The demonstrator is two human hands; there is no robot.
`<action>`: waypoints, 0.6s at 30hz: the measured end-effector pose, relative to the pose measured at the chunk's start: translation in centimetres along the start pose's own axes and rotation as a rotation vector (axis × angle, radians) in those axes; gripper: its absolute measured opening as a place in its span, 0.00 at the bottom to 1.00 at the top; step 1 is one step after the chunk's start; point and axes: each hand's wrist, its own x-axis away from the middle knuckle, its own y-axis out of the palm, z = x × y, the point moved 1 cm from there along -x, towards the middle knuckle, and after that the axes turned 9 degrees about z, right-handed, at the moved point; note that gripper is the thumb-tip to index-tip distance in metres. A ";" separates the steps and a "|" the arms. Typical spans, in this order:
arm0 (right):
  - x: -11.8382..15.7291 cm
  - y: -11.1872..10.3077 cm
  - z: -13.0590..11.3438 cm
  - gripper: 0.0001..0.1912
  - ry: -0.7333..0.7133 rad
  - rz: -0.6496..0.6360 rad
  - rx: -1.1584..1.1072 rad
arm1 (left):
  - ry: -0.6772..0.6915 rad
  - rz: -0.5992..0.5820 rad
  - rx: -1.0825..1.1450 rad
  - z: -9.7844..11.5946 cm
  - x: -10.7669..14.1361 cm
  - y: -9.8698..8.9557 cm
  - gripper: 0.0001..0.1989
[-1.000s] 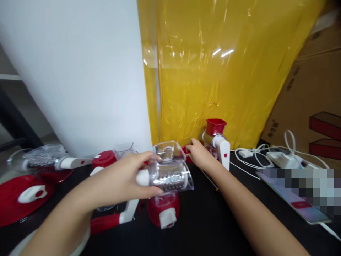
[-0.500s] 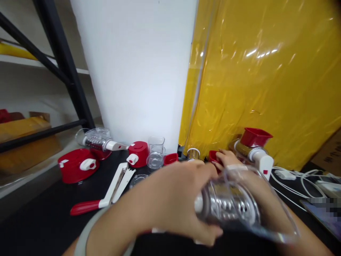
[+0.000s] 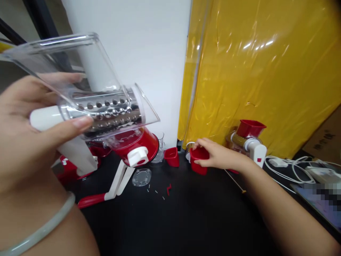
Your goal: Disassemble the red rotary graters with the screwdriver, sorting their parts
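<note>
My left hand (image 3: 39, 117) grips a rotary grater (image 3: 106, 110) with a clear hopper and a perforated metal drum, raised at the upper left. Its white hub lies between thumb and fingers. Below the drum shows a red base (image 3: 150, 142) with a white knob, apparently part of this grater; the joint is hidden. Over on the black table, my right hand (image 3: 213, 153) closes around the rim of a hollow red food pusher (image 3: 198, 168). Behind that pusher a metal drum (image 3: 188, 151) is partly hidden. Another red food pusher (image 3: 172, 158) stands to its left.
A crank handle with red grip (image 3: 92, 200), a clear plastic disc (image 3: 141, 177), a bent red piece (image 3: 168, 189) and several tiny pieces lie on the table. Another rotary grater (image 3: 246, 142), white cables (image 3: 290, 172) and a thin rod (image 3: 236, 181) are at right.
My left hand has carried the grater from the centre right to the upper left. My right hand and the red pusher have shifted left, and the front of the table has come into view.
</note>
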 end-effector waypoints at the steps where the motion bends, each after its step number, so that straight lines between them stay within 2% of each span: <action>1: -0.3 0.5 -0.7 0.25 -0.003 -0.023 -0.017 | -0.022 0.018 -0.024 0.0 0.1 0.0 0.34; 5: -0.6 3.7 -2.1 0.29 0.004 -0.109 -0.014 | -0.066 0.003 -0.013 -0.2 0.1 0.3 0.33; 9: 0.0 5.8 -1.5 0.31 0.017 -0.097 0.048 | -0.076 -0.006 -0.011 -0.2 0.1 0.3 0.33; 14: -0.2 5.5 -1.3 0.38 -0.010 -0.097 0.124 | -0.118 -0.002 -0.007 0.0 0.4 0.5 0.32; 16: -1.2 4.8 -1.7 0.36 -0.026 -0.097 0.153 | -0.124 -0.006 -0.010 0.1 0.4 0.6 0.32; 18: -2.9 4.2 -2.3 0.29 -0.048 -0.081 0.192 | -0.123 -0.009 -0.018 0.2 0.4 0.6 0.33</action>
